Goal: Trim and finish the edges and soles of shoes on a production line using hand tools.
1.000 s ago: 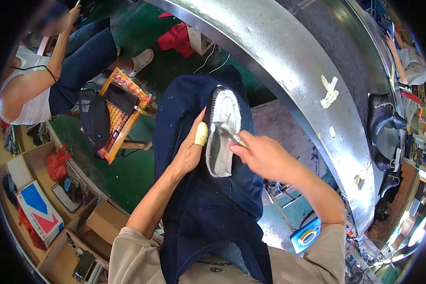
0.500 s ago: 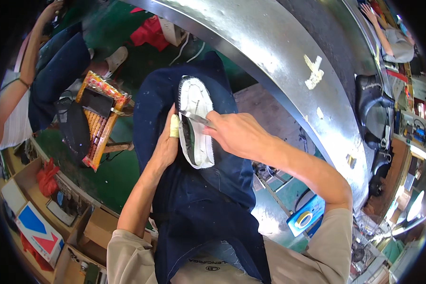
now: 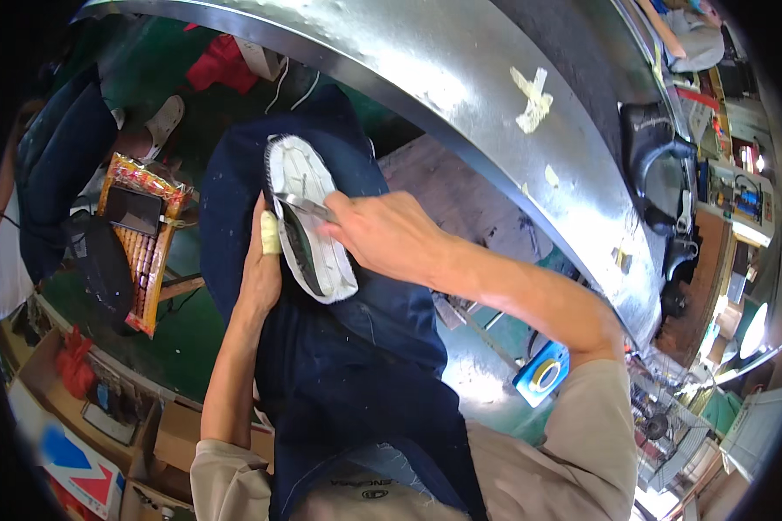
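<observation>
— Head view: what has the right hand (image 3: 382, 233) got?

— Its fingers are closed around a thin metal blade (image 3: 308, 207), the tip laid on the pale sole of a shoe (image 3: 308, 217). The handle is hidden inside the fist.

— And the left hand (image 3: 261, 269)?

— It grips the shoe's near edge from the side, one finger wrapped in yellowish tape (image 3: 270, 233). The shoe lies sole up on a dark blue apron (image 3: 339, 365) over the lap; its upper is hidden beneath.

— Around them?

— A curved sheet-metal bench (image 3: 460, 95) arcs past the shoe, stuck with a scrap of pale tape. Black shoes (image 3: 652, 148) sit at its far right, hard to make out. Left, a green floor (image 3: 182, 339), a small wooden stool (image 3: 143, 234), cardboard boxes (image 3: 165, 434), and another person's legs, cut off by the rim.
</observation>
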`<state>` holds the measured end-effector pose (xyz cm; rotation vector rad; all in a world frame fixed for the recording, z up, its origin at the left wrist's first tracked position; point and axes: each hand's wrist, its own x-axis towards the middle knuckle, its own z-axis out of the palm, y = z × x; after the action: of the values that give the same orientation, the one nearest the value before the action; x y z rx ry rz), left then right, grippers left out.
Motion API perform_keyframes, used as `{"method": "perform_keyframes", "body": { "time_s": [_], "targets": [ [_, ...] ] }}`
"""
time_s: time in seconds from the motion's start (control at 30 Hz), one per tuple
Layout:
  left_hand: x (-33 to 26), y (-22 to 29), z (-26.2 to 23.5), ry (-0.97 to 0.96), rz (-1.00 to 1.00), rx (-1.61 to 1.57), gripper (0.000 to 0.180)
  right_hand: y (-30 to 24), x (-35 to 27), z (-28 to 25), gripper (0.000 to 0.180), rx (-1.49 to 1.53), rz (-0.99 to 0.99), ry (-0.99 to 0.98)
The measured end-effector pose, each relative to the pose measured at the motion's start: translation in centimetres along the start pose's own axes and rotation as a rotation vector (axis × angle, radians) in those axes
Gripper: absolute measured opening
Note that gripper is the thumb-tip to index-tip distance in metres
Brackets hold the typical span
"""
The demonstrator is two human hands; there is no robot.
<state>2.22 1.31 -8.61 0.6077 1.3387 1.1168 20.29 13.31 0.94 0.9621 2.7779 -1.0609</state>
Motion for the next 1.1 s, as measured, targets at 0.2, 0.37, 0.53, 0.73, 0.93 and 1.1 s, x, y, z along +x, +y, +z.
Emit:
{"method": "perform_keyframes", "body": {
  "time_s": [0.2, 0.37, 0.53, 0.73, 0.93, 1.1],
  "targets": [
    [-0.5, 1.4, 1.5, 0.025, 0.02, -0.038, 0.066, -0.1, -1.2, -3.6, 0.02, -0.183, -0.063, -0.177],
    [-0.8, 1.9, 2.1, 0.037, 0.02, -0.075, 0.064, -1.7, -1.2, -3.5, 0.021, -0.268, -0.138, -0.212],
    [-0.7, 2.5, 1.6, 0.003, -0.028, -0.177, 0.069, 0.4, -2.4, 0.3, 0.03, -0.091, 0.013, -0.162],
    [0.6, 1.2, 1.1, -0.021, -0.095, -0.098, 0.075, -2.2, -3.5, 4.0, 0.034, 0.242, 0.319, 0.149],
    [-0.4, 2.4, 3.2, 0.106, 0.051, -0.007, 0.067, -1.0, -2.9, 1.0, 0.035, 1.042, 0.582, -0.17],
    [0.0, 3.0, 4.4, 0.188, 0.08, 0.3, 0.073, 0.9, -4.9, -1.8, 0.026, 0.761, 0.501, -0.239]
  ]
}}
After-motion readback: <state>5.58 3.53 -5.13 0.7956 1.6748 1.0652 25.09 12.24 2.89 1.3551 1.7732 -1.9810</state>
